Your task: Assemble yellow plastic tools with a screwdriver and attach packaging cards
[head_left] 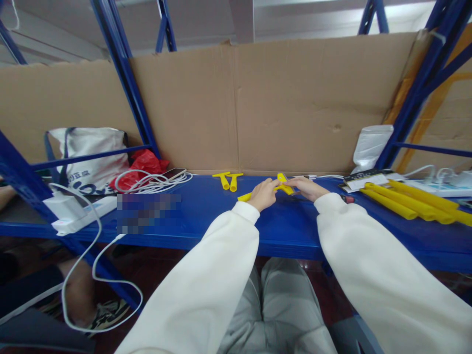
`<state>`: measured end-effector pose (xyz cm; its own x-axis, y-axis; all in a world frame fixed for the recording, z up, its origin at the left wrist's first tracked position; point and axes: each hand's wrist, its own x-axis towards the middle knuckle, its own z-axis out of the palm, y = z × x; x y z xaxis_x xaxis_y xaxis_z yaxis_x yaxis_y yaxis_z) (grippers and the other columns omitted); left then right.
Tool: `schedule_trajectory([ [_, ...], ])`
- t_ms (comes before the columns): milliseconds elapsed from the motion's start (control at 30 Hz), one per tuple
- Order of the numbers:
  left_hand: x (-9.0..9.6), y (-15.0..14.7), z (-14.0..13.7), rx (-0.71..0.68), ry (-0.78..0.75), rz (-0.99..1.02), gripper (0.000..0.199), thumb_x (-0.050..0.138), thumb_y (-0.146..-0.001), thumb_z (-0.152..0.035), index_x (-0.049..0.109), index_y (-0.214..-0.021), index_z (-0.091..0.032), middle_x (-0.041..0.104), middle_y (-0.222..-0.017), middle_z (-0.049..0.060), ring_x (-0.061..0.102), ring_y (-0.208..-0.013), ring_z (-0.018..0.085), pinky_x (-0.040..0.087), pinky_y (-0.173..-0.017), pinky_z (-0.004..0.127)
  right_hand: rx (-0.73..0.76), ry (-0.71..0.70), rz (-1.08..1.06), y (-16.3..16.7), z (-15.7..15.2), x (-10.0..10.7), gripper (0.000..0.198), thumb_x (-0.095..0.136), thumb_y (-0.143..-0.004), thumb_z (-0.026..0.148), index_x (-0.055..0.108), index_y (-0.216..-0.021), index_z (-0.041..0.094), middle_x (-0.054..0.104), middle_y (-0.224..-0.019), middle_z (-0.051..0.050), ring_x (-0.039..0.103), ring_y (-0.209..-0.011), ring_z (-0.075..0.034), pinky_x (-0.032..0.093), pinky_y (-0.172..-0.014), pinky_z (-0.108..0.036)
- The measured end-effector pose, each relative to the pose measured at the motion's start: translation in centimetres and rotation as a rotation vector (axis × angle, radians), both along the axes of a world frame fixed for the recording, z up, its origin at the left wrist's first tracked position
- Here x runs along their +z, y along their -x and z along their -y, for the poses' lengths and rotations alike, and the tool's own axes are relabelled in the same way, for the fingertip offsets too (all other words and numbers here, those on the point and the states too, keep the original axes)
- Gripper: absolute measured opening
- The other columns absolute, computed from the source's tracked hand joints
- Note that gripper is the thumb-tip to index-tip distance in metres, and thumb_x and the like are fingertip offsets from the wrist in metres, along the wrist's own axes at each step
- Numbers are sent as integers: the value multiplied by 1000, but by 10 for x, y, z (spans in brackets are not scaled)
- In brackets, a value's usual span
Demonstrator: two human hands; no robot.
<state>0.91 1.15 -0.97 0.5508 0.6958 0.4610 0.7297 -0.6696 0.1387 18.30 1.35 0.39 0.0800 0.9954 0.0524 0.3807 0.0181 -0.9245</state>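
Note:
My left hand (263, 194) is closed round the handle of a yellow T-shaped scraper (283, 183), whose handle end pokes out at the left of my fist. At the scraper's head, my right hand (308, 188) has its fingers bent in and pressed against it. Its fingertips are partly hidden. A red-and-black tool end (347, 199) shows beside my right wrist, mostly covered. Farther back, two more yellow T-shaped scrapers (233, 183) lie side by side on the blue shelf table (206, 211).
Several long yellow tubes (409, 201) lie at the right, near a power strip (435, 188). On the left are a white power strip (86, 216), coiled white cable (162, 183), a red bag (143, 164) and a cloth bag (92, 157). Cardboard (295, 108) walls the back.

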Motion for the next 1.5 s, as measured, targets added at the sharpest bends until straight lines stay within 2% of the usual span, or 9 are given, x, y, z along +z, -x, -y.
schedule_trajectory([
  [233,-2,-1,-1,-16,21,-11,43,48,-89,-15,51,-132,-20,61,-127,9,58,-117,21,46,-99,32,-6,16,-40,1,1,-2,15,71,-69,33,69,-70,18,73,-87,-5,63,-78,-15,46,-63,-23],
  [600,-1,0,1,107,42,-114,49,48,-90,-23,48,-140,-24,66,-122,10,63,-110,26,49,-94,39,97,-38,-28,7,-2,-12,18,72,-69,37,69,-64,20,71,-72,-4,64,-72,-16,51,-62,-24],
  [800,-2,0,0,100,23,-141,51,45,-91,-21,46,-142,-22,65,-123,10,64,-109,25,49,-94,37,71,11,-58,8,-2,-12,11,65,-75,28,69,-67,21,73,-82,-4,64,-79,-16,51,-66,-24],
  [967,1,1,3,93,31,-178,53,42,-90,-17,43,-144,-20,67,-119,12,65,-108,26,50,-93,38,83,15,-49,8,-4,-13,12,63,-77,29,70,-74,20,73,-90,-6,64,-84,-16,51,-65,-23],
  [1167,2,0,5,98,67,-205,50,43,-89,-17,50,-138,-20,68,-117,12,66,-106,27,50,-91,39,112,44,18,-1,-4,-8,11,66,-74,29,70,-74,19,73,-91,-5,65,-86,-17,51,-70,-24],
  [1267,2,1,5,93,81,-202,48,44,-89,-17,52,-136,-21,68,-118,11,66,-106,27,50,-91,39,-9,-57,210,-19,-9,-6,11,62,-77,25,70,-79,18,72,-94,-8,65,-91,-20,50,-77,-28],
  [1367,1,1,5,84,106,-218,46,44,-89,-18,55,-133,-22,67,-119,11,65,-108,27,49,-92,38,-308,-204,541,-45,-16,-7,26,59,-76,15,70,-100,14,71,-103,-14,64,-100,-24,48,-86,-31],
  [1433,1,0,6,77,133,-242,45,45,-88,-19,56,-132,-23,66,-122,10,64,-110,27,49,-92,37,-445,-183,704,-63,-19,-11,40,56,-76,13,66,-115,13,70,-107,-17,64,-102,-26,47,-87,-33],
  [1500,1,0,5,70,160,-262,44,45,-88,-19,58,-130,-23,65,-124,10,63,-112,26,49,-93,35,-491,-134,806,-78,-22,-16,42,55,-77,15,65,-118,14,69,-109,-17,64,-103,-26,47,-86,-34],
])
